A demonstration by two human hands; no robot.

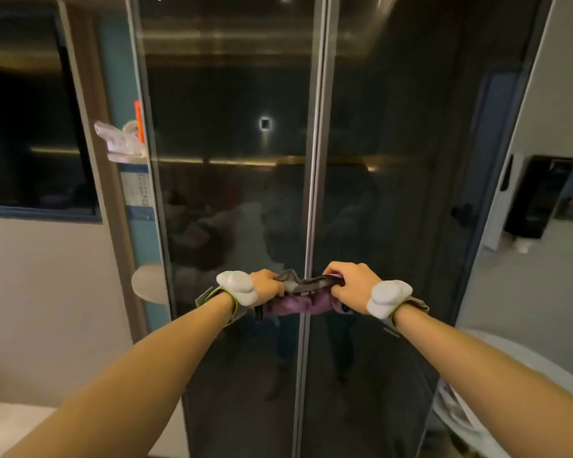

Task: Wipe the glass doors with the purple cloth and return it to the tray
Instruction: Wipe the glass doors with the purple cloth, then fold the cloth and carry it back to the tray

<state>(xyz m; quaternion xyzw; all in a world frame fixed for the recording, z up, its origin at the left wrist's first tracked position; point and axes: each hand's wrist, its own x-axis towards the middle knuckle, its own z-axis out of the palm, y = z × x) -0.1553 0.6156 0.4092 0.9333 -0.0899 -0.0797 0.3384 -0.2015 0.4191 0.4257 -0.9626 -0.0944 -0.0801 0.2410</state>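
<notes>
Two tall dark glass doors fill the middle of the view: the left door [232, 160] and the right door [394, 160], split by a metal seam [315, 160]. The purple cloth [298, 302] is bunched and stretched between both hands in front of the seam, at about waist height. My left hand [267, 285] grips its left end and my right hand [348, 282] grips its right end. Each wrist wears a white padded band. No tray is in view.
A dark window [30, 127] sits in the wall at left, with a blue post [126, 94] carrying crumpled plastic [119, 140] and an orange tag. A black wall unit [540, 196] hangs at right. A white rounded object [497, 391] stands at lower right.
</notes>
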